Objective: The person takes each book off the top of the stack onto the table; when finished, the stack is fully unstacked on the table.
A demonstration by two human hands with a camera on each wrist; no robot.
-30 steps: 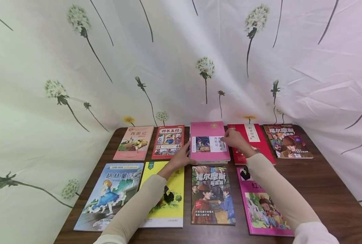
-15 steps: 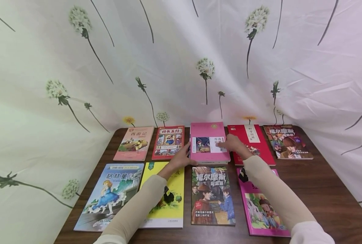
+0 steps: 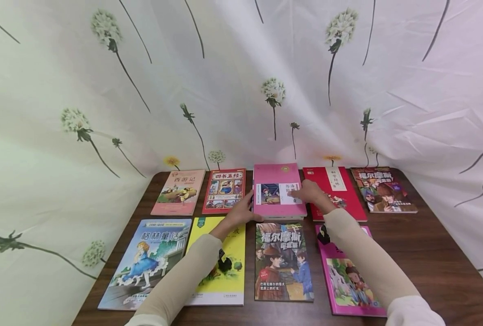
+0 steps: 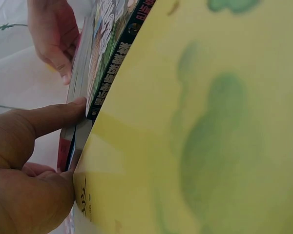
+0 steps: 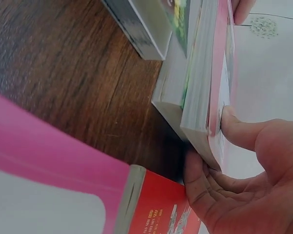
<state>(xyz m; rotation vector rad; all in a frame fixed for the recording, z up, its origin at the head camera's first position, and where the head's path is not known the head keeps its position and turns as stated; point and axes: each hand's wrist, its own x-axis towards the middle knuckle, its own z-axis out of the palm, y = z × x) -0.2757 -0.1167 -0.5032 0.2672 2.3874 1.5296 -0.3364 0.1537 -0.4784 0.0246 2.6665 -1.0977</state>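
A pink-covered book [image 3: 275,174] tops a small stack in the middle of the back row. My left hand [image 3: 240,212] holds the stack's near left corner, fingers along the left side and thumb against the front edge. At the right edge, my right hand [image 3: 312,194] pinches the pink book, thumb on the cover and fingers curled at the page side. In the right wrist view, a lower book [image 5: 168,105] shows beneath it. Beside the right hand lies a red book [image 3: 332,206], partly covered by that hand.
A detective-story book [image 3: 284,271] lies just in front of the stack. The yellow book [image 3: 233,271] and blue book [image 3: 151,258] are under or near my left forearm; a magenta book [image 3: 332,294] is under the right. More books stand along the back, below a dandelion-print cloth [image 3: 233,90].
My right hand came down from above the pink book's right side to its right edge, thumb now on the cover. The left hand stays in place.
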